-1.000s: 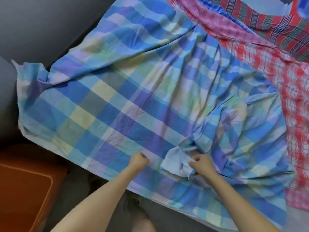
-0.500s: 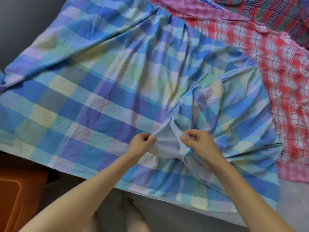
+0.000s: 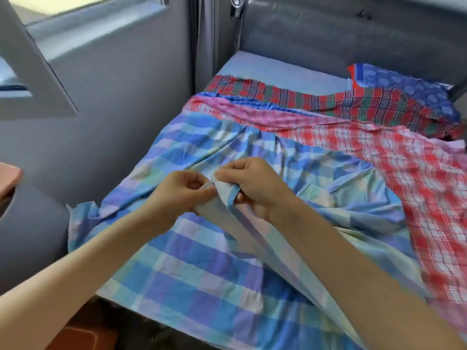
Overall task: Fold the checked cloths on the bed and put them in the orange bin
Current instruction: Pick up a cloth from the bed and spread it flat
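Head view: left hand [image 3: 187,190] and right hand [image 3: 255,188], nearly touching, each pinch a raised hem of the blue cloth [image 3: 202,261]. It lies spread on the bed [image 3: 278,72], left edge bunched against the wall [image 3: 113,122], near edge overhanging. A red cloth [image 3: 417,185] touches its right edge.

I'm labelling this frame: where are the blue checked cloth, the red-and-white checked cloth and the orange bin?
blue checked cloth [image 3: 192,269], head view, flat part near the bed's edge.
red-and-white checked cloth [image 3: 417,188], head view, its spread middle.
orange bin [image 3: 86,337], head view, visible corner below the bed.
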